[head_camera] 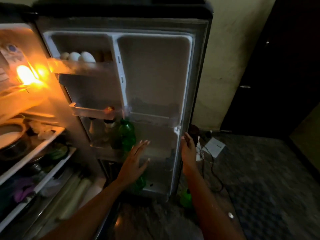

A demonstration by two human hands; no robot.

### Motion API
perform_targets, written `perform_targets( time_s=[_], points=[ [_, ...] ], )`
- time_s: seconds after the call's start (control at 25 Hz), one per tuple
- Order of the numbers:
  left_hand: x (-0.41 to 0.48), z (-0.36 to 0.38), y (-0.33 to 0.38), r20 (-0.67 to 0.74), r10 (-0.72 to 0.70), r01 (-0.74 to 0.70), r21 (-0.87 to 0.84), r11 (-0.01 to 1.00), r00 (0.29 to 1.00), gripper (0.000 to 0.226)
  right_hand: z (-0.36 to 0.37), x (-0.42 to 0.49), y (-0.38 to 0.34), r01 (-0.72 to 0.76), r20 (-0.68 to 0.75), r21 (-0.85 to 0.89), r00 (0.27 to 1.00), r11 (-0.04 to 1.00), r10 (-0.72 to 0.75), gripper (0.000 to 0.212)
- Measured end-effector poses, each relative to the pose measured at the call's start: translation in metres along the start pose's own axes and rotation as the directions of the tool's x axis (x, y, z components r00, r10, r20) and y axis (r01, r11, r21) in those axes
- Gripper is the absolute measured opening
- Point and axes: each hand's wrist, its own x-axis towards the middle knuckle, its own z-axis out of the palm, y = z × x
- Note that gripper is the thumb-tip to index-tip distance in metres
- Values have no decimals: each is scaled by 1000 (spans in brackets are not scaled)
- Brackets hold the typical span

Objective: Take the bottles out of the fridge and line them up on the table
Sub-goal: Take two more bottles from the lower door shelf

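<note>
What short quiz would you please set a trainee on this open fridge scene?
1. True or false: the left hand already grips the green bottle in the door.
2. What sits on the top door shelf? A: eggs. B: cans. C: jars.
3. Fill in: the right hand is at the outer edge of the fridge ____.

Key: 1 false, its fingers are straight and the grip is not yet made; 2 A; 3 door.

One head cam, wide-angle, aimed fwd & down. It sits close to the open fridge door, centre frame. Fridge shelves at left, floor at right.
</note>
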Motion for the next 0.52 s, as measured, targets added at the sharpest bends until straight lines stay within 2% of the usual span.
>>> perform_targets(
  time_s=[0.08,0.16,0.32,0.4,0.52],
  points=[
    [-13,5,-22,-46,-149,146,-69,987,988,57,16,-12,32,-27,11,5,1000,1000,27,35],
    [-13,12,-40,-121,-293,278,-131,952,948,51,29,-12,58,-58,96,-61,993,996,64,34],
    [-40,60,-100,-173,-556,486,-326,811,813,42,50,12,135,-1,313,-194,948,981,63,31],
    [-64,99,-136,-145,-634,555,-363,748,760,41,55,16,200,-39,369,-221,922,975,120,29],
    [-81,149,-187,-204,-698,596,-393,700,686,43,71,25,298,-116,386,-240,900,964,204,29]
  ],
)
